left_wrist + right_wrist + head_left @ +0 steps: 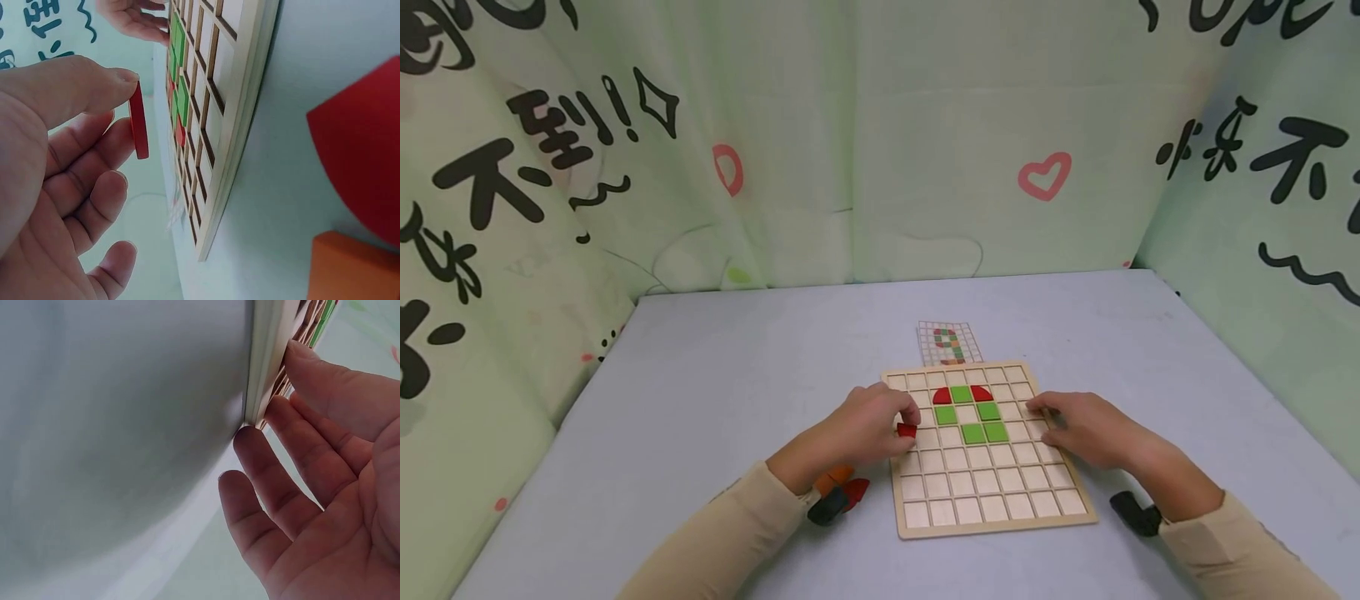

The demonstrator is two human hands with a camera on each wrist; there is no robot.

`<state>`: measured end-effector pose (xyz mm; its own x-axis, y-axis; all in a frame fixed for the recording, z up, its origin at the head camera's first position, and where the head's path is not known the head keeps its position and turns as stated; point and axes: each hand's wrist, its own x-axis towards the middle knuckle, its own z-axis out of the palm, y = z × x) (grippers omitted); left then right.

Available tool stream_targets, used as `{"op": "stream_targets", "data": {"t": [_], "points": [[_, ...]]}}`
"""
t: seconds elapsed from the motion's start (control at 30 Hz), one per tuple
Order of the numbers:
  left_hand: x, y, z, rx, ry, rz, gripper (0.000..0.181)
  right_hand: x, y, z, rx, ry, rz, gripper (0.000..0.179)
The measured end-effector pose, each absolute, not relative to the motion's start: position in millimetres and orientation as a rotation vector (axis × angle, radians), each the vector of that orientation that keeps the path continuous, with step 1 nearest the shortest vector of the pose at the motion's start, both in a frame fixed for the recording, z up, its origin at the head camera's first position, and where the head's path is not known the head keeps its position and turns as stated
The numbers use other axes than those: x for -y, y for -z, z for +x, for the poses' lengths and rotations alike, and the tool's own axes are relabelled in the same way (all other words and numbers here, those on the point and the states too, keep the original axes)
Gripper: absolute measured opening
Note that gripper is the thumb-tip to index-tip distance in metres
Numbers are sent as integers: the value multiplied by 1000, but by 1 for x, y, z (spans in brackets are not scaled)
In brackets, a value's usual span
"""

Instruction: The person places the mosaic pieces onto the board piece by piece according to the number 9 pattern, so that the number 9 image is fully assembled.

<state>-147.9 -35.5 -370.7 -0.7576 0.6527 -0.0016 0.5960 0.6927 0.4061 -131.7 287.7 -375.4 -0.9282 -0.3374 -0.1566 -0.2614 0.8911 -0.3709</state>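
A wooden grid board (988,530) lies on the table with several green square tiles (961,394) and two red rounded tiles (981,393) set in its cells. Between thumb and fingers, my left hand (868,425) pinches a small red tile (139,122) above the board's left edge. The tile is seen edge-on in the left wrist view, so its full shape is hidden there. My right hand (1093,429) rests at the board's right edge. In the right wrist view its thumb (312,375) and relaxed fingers touch the wooden rim (265,362).
Beside my left wrist lie a loose red piece (369,144) and an orange piece (350,269), partly hidden in the head view. A small printed pattern card (950,342) lies behind the board. Light green curtains (925,167) surround the white table (737,350).
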Motion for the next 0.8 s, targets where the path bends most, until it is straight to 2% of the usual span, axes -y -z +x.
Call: {"op": "stream_targets", "data": {"t": [0.8], "points": [[20,366,-156,-2748,-584,1033,11,-287,372,-137,-2798,551,-437,45]]}}
